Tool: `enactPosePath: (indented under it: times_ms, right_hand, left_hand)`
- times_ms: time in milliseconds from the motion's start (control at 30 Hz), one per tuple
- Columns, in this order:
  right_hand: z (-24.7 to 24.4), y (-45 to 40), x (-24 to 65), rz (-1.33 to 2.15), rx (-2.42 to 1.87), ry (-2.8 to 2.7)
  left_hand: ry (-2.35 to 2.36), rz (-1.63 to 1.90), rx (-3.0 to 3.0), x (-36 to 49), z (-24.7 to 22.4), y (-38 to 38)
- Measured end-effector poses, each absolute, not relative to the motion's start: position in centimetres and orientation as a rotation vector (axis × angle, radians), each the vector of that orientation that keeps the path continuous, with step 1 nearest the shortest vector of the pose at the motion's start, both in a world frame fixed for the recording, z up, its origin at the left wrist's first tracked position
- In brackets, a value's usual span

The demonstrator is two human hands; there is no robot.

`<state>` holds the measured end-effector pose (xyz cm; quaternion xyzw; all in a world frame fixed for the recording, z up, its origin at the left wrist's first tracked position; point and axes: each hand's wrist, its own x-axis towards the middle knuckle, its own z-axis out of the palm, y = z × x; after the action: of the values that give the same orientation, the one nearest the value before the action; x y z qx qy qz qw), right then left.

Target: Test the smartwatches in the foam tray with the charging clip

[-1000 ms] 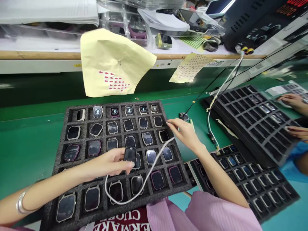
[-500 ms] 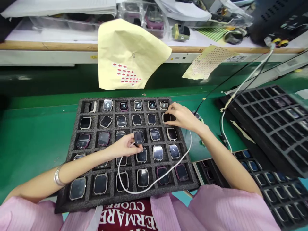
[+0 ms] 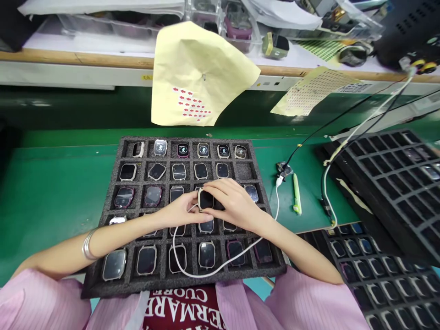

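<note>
Over the middle of a black foam tray (image 3: 90, 284), my two hands meet at one smartwatch (image 3: 206, 200) with a dark screen and pale case. My right hand (image 3: 237, 204) is closed on the watch from the right. On its other side, my left hand (image 3: 184, 211) is closed on a charger whose small black block is hidden behind the watch. The charger's white cable (image 3: 220, 269) loops from my left fingers across the tray's front. Smartwatches fill most of the tray's compartments; one compartment (image 3: 244, 171) in the second row, far right, holds none.
Right of the tray lie a green pen (image 3: 296, 195) and a round clear object (image 3: 284, 168) by the cable's plug. More watch trays (image 3: 388, 172) are stacked at right. A shelf (image 3: 103, 58) with a hanging yellow sheet (image 3: 202, 78) runs along the back.
My right hand has lifted a smartwatch from the second row's far-right compartment and brought it left to the charger in my left hand. The view has shifted slightly.
</note>
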<state>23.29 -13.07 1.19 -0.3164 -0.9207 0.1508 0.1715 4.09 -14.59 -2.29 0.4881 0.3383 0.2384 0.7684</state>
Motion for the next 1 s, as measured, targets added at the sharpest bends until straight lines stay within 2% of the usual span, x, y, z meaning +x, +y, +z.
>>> enactPosePath:
  times_ms: [233, 467, 1000]
  right_hand:
    - [0.2, -13.9, 23.3, 0.331, -0.764, -2.584]
    - [-1.6, -13.9, 23.7, 0.457, -0.725, -2.406]
    - [-1.1, -14.1, 23.7, 0.586, -0.761, -2.403]
  left_hand:
    - [0.858, 0.528, 1.049, 4.4, -2.0, -15.0]
    - [0.829, 0.544, 1.154, 4.4, -1.5, -14.9]
    - [0.798, 0.534, 1.193, 4.2, -2.2, -15.3]
